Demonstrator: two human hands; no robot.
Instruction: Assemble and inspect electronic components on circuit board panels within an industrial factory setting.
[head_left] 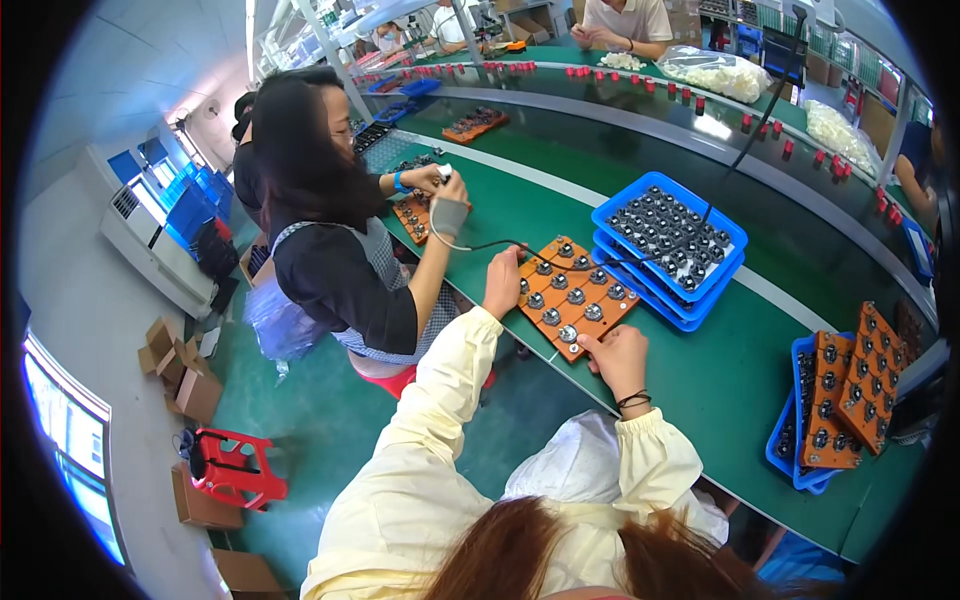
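Observation:
An orange board [545, 290] carrying rows of small black-and-silver round parts lies on the green bench in front of me. My left hand [502, 284] is closed at its left edge, where a black cable [490, 243] passes close to the fingertips. At the near right corner, my right hand [618, 358] has its thumb and fingers closed on the board's edge beside a silver-topped part [568, 333]. The hand itself hides some of those fingertips. Just beyond the board, stacked blue trays [742, 243] hold many similar round parts.
Left of me a co-worker [330, 230] handles a white-tipped tool over another orange board [410, 218]. More loaded boards [828, 400] lean on a blue tray at the right. Red pieces [700, 104] line the curved conveyor. A red stool [238, 468] stands on the floor.

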